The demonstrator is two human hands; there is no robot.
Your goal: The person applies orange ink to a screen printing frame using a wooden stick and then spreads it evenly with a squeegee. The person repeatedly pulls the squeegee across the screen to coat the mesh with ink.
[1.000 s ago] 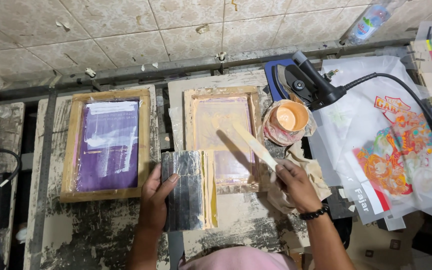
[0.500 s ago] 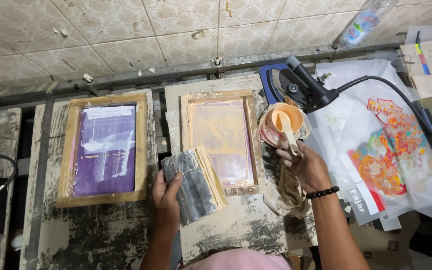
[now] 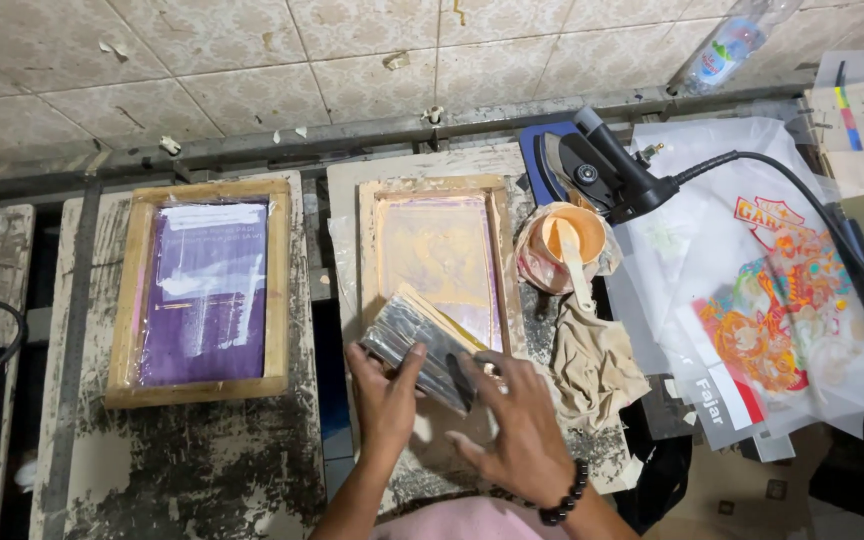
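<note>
Both hands hold a flat squeegee with a dark, ink-stained blade and pale wooden back, tilted over the near edge of a wooden screen-printing frame with orange-tinted mesh. My left hand grips its left end. My right hand, with a dark bead bracelet on the wrist, grips its right end. An orange ink cup with a pale stick in it stands right of the frame.
A second wooden frame with purple mesh lies to the left. A crumpled rag lies right of the hands. A black heat tool with cable and printed transparent sheets lie to the right. A tiled wall is behind.
My right hand left the stick in the ink cup and came down onto the squeegee. My left hand swung the squeegee onto the orange frame's near edge.
</note>
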